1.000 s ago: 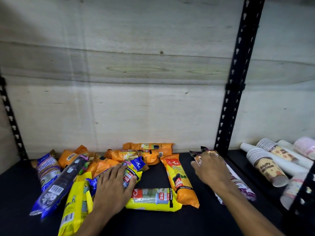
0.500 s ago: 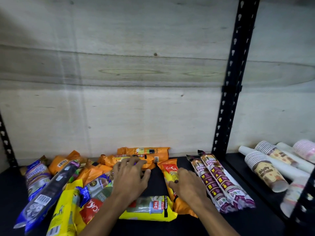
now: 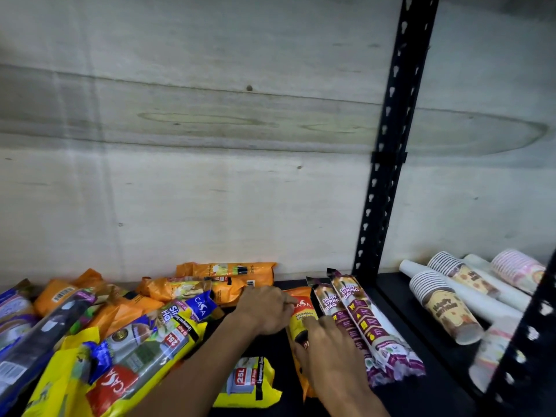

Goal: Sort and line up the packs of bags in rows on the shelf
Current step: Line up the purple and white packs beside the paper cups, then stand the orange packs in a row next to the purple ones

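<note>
On the black shelf (image 3: 301, 407), the landmark is the orange pack (image 3: 301, 319) lying lengthwise, red CASA label at its far end. Both hands are on it. Left hand (image 3: 264, 310) covers its far-left corner, fingers (image 3: 287, 299) curled together over the label edge; can't tell if they actually pinch the pack or just press. Right hand (image 3: 328, 353) lies flat on its near half, fingers (image 3: 313, 326) slightly apart, pressing down, not closed around it.

Just right of the orange pack: two purple draw-string packs (image 3: 365, 325), side by side, touching, parallel to it, far ends toward the wall (image 3: 210, 176). Right of those, the black upright post (image 3: 388, 139). Beyond the post, well apart from the orange pack: stacks of paper cups (image 3: 445, 308) lying on their sides.

Near-left of the orange pack, under the left forearm: a yellow 25L pack (image 3: 249, 383), crosswise. Behind the orange pack to its left, against the wall: two orange packs (image 3: 228, 270), stacked crosswise. Further left, an unsorted heap: a big yellow CASA pack (image 3: 144, 347), a blue CASA pack (image 3: 200, 305) on top near it, more orange packs (image 3: 60, 294), a dark long pack (image 3: 42, 335) tilted, and a blue pack (image 3: 12, 311) at the frame edge. Heap packs overlap; exact count unclear.
</note>
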Demonstrator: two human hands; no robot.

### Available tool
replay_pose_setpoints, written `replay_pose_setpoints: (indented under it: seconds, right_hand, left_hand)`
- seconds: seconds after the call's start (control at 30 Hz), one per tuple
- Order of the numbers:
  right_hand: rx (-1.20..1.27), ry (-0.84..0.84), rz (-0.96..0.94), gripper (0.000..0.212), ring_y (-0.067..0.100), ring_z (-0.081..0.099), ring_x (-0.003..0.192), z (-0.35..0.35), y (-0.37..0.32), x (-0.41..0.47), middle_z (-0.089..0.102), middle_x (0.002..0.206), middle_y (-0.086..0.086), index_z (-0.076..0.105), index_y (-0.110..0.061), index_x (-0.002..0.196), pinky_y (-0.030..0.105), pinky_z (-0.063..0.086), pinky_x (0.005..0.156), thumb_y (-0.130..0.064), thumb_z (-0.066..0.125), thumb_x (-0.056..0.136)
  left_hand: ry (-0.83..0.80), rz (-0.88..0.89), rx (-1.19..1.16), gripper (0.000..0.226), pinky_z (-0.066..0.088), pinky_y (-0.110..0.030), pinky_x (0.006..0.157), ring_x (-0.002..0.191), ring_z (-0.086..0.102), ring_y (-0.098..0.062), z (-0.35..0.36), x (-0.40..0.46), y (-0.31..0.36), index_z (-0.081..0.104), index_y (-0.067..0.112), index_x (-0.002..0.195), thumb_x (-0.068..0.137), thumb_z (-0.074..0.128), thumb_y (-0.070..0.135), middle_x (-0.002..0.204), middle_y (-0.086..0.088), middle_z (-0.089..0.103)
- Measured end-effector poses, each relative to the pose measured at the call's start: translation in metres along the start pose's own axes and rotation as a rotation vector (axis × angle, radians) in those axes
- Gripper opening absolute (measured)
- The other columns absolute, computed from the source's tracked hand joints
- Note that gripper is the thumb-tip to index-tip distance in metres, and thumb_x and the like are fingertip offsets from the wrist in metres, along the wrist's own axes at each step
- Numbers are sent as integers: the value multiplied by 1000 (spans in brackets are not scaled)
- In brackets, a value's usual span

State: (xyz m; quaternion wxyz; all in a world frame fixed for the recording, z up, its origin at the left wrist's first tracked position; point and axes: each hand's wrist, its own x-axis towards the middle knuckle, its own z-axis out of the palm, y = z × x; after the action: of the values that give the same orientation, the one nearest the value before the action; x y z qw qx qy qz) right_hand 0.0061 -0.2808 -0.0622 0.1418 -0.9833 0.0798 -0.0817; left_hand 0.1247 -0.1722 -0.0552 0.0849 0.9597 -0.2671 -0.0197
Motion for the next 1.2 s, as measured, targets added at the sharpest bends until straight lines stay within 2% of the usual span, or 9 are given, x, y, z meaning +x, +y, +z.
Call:
replay_pose_setpoints:
  seconds: [0.17, 0.53, 0.67, 0.73, 0.83, 0.93, 1.0, 1.07, 1.2]
  right_hand:
    - [-42, -52, -27, 54, 24, 42, 135, -3, 4, -9, 39, 150, 1, 39, -26, 148, 36, 43, 105, -43, 53, 98]
    - [-117, -86, 6, 49, 24, 44, 133, -11, 6, -7, 44, 148, 0, 43, -26, 144, 37, 44, 101, -41, 54, 98]
    - [-122, -14, 26, 45, 24, 38, 134, -16, -7, 8, 51, 141, 0, 54, -23, 135, 36, 41, 103, -48, 48, 98]
    - [-48, 25, 2, 44, 25, 43, 133, -15, -20, 25, 56, 138, 2, 58, -20, 131, 35, 39, 105, -49, 47, 99]
    - [118, 3, -2, 43, 22, 58, 118, -6, -40, 58, 67, 123, 1, 64, -20, 123, 34, 44, 96, -50, 50, 97]
    - [266, -77, -1, 38, 20, 64, 100, 10, -58, 87, 71, 111, 1, 68, -20, 113, 33, 52, 86, -49, 51, 96]
    - [335, -142, -8, 41, 20, 63, 104, 20, -68, 99, 69, 118, 2, 66, -18, 120, 31, 49, 83, -49, 50, 98]
    - [431, -192, 1, 45, 22, 61, 112, 29, -78, 109, 65, 124, 3, 60, -17, 130, 31, 47, 86, -47, 48, 99]
    - [748, -268, 119, 40, 19, 68, 92, 38, -91, 126, 66, 98, 1, 59, -15, 129, 36, 60, 85, -42, 50, 100]
  left_hand:
    - [-40, -17, 49, 46, 31, -52, 110, 130, 47, -27, -5, 9, 7, 51, 36, 139, 98, 35, 51, 138, -4, 52]
    - [-86, -32, -99, 50, 37, -46, 110, 135, 41, -26, -6, 5, 5, 46, 35, 142, 95, 45, 52, 145, -2, 47]
    - [124, -117, -275, 42, 50, -37, 97, 114, 61, -15, -29, -20, -38, 61, 32, 128, 91, 52, 50, 128, 7, 65]
    - [258, -225, -287, 39, 55, -34, 88, 95, 70, -14, -42, -36, -73, 66, 30, 121, 90, 51, 49, 118, 9, 69]
    - [381, -413, -239, 40, 53, -34, 88, 103, 65, -19, -52, -56, -124, 68, 25, 118, 89, 54, 49, 121, 0, 69]
    - [344, -580, -270, 43, 51, -37, 93, 109, 62, -26, -53, -68, -161, 65, 23, 122, 90, 54, 49, 132, -9, 60]
    - [295, -643, -272, 45, 49, -42, 98, 112, 60, -28, -52, -70, -176, 62, 26, 125, 91, 50, 52, 137, -12, 56]
    - [259, -646, -256, 42, 48, -37, 97, 116, 56, -26, -53, -69, -184, 60, 27, 127, 94, 46, 49, 138, -9, 56]
    - [173, -592, -317, 40, 45, -31, 91, 117, 56, -24, -61, -59, -186, 62, 20, 128, 99, 42, 40, 138, -4, 58]
